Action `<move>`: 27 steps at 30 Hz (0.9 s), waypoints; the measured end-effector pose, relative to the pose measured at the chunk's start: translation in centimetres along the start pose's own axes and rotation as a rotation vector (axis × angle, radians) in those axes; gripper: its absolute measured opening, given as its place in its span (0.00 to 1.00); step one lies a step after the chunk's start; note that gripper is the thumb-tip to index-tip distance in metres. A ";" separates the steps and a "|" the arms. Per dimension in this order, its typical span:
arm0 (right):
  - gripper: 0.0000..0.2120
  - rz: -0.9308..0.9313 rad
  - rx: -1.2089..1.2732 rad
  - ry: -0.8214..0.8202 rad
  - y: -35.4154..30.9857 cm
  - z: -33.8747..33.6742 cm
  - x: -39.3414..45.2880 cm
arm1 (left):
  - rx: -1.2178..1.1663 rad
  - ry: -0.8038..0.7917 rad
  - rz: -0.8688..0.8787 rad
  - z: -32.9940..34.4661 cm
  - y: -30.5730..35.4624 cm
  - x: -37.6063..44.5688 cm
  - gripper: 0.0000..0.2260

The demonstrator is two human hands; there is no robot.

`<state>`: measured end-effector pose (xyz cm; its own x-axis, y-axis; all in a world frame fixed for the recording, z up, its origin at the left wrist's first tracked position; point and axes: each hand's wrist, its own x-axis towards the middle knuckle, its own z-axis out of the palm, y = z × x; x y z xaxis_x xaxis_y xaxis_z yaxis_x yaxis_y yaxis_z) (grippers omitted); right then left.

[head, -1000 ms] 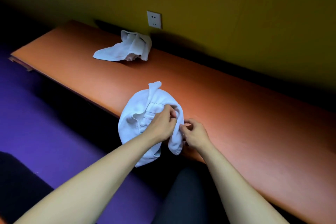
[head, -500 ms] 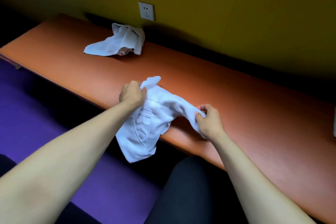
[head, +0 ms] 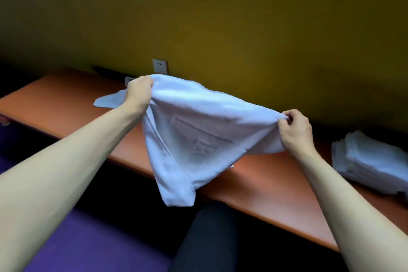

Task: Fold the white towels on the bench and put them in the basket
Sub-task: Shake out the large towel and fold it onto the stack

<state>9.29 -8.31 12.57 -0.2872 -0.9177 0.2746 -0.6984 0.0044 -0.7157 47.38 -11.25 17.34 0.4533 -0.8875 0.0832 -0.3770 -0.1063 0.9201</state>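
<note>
Nearest the camera, a dark-clothed leg is seen below the front edge of the tabletop, with purple flooring to its left. Two bare forearms are stretched forward over that edge. A white towel is held up in the air above the tabletop, spread between both hands, and its lower part hangs in a loose point past the front edge. The towel's left upper corner is gripped by the left hand, whose fingers are curled round the cloth; its right upper corner is pinched by the right hand, with fingers and thumb bunched on the fabric. A woven square pattern can be made out in the cloth.

The tabletop is a long orange-brown slab, running from the left far corner to the right near side. To the right of the held towel, a stack of folded white towels lies on the tabletop at the frame's edge. Behind the left hand, part of another crumpled towel is seen lying flat on the surface. Beyond the held towel, a white wall socket is set low in an olive-yellow wall. The room is dimly lit.
</note>
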 end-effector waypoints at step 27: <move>0.08 -0.051 0.505 0.381 -11.0 -29.2 -1.4 | -0.072 0.166 0.302 -5.6 21.9 -8.9 0.08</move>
<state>-1.79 4.51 38.81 -0.5395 -0.7057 0.4593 -0.3484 -0.3095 -0.8848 39.64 -3.15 38.90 0.4575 -0.7882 0.4116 -0.4592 0.1870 0.8684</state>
